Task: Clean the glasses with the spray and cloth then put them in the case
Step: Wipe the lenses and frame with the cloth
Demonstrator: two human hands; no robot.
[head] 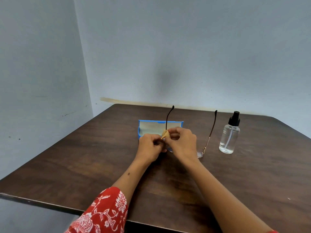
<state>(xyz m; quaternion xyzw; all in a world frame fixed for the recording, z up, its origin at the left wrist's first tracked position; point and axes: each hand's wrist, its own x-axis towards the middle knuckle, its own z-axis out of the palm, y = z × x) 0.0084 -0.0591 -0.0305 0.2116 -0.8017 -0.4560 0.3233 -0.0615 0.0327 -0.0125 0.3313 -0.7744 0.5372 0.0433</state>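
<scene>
Both hands meet above the surface (101, 162). Left grip (150, 146) pinches the glasses (207, 140); right grip (180, 142) pinches the cloth (165, 134) against one lens. Behind: open case (151, 126). Right: spray (229, 133).

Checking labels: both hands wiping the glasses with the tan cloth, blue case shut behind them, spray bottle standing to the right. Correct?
One error: the blue case is open, not shut; the head view shows its pale lining. The rest holds: left hand and right hand work the tan cloth on the glasses; the spray bottle stands to the right.
</scene>
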